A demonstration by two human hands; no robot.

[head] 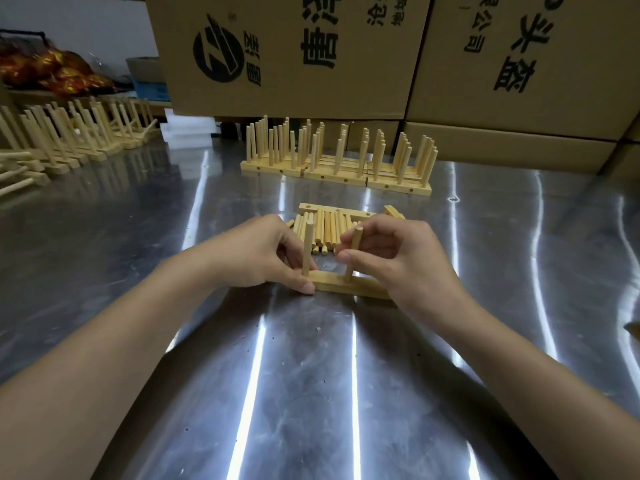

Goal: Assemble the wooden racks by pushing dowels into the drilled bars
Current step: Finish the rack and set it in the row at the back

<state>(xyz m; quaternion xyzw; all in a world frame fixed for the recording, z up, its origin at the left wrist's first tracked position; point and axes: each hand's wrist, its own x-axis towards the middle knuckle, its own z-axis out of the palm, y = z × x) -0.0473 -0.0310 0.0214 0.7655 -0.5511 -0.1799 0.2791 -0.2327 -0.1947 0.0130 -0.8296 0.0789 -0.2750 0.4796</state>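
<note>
**2 dowels up, both hands on the bar**

Right thumb and forefinger pinch a short round pale wooden dowel [354,252] about halfway up, and there it is, upright with its foot in the flat pale wooden bar [341,285]. The other fingers of the right hand [398,261] curl loosely behind. On the other side, the left hand [256,254] grips the bar's left end, thumb tip pressed on the near face, fingers curled at the back. Right beside that thumb stands a second upright dowel [308,247], also seated in the bar. The bar lies flat on the shiny steel table [311,393], near the middle, its right end hidden under the right palm. Just behind the hands, a loose pile of dowels [327,230] lies against another drilled bar [309,206]. Further back, a row of finished racks [339,168] stands in front of big brown cardboard boxes [294,53] with black print. Far left, more racks [69,136] in a line, and a red-orange crinkly bag [52,71] beyond
</note>
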